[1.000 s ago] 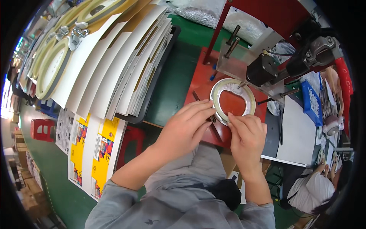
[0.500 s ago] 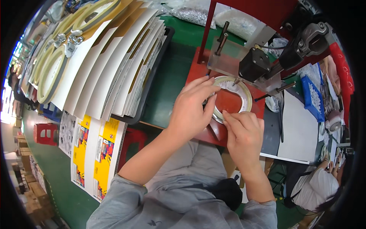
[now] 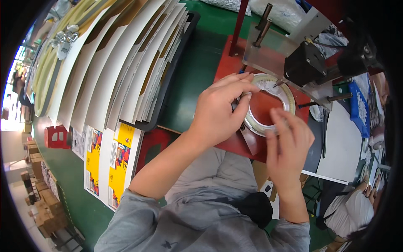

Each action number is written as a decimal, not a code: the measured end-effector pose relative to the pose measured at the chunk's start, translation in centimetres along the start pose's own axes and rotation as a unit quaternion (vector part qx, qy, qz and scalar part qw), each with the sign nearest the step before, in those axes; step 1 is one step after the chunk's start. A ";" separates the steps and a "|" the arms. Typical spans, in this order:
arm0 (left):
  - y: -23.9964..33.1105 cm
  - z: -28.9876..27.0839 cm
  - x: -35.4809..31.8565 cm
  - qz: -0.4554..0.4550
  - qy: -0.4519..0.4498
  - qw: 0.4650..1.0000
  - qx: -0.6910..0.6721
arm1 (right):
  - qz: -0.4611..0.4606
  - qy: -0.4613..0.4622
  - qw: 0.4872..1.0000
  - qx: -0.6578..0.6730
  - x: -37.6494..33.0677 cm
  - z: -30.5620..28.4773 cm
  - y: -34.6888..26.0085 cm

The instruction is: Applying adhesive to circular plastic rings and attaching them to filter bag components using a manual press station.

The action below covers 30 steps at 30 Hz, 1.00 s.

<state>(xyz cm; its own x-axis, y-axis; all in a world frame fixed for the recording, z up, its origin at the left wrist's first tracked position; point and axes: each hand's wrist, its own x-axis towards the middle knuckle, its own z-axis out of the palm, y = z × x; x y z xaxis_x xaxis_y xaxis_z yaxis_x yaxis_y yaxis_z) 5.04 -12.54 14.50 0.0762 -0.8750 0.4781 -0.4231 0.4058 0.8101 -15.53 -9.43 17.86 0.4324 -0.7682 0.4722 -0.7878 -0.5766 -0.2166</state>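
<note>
You wear a loose grey shirt [image 3: 197, 229] across the bottom of the frame, its soft fabric creased. Its left sleeve [image 3: 134, 216] and right sleeve [image 3: 290, 237] both end near your elbows, leaving your forearms bare. A small dark mark [image 3: 169, 244] sits low on the shirt front. Your trousers [image 3: 210, 172] are a paler grey, wrinkled, and at your waist, right of bottom centre, bulges a rounded black item [image 3: 255, 209], its kind unclear.
</note>
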 end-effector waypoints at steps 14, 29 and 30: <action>0.2 -0.5 1.0 0.016 -0.029 0.999 0.022 | 0.078 -0.091 0.993 -0.009 4.1 2.2 1.5; -0.5 -0.4 -0.3 0.086 0.001 0.995 0.057 | -0.048 0.085 0.994 0.038 1.1 -0.8 0.0; 0.0 -0.7 -0.1 0.097 0.001 0.992 0.075 | -0.082 0.168 0.982 0.031 1.4 -3.1 -0.4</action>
<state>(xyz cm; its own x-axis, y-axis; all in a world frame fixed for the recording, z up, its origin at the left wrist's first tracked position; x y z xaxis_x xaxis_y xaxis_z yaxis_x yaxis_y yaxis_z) 5.67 -12.30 14.67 -0.0176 -0.7841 0.6204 -0.5603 0.5216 0.6434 -16.01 -9.42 21.25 0.3745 -0.5339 0.7581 -0.6866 -0.7092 -0.1602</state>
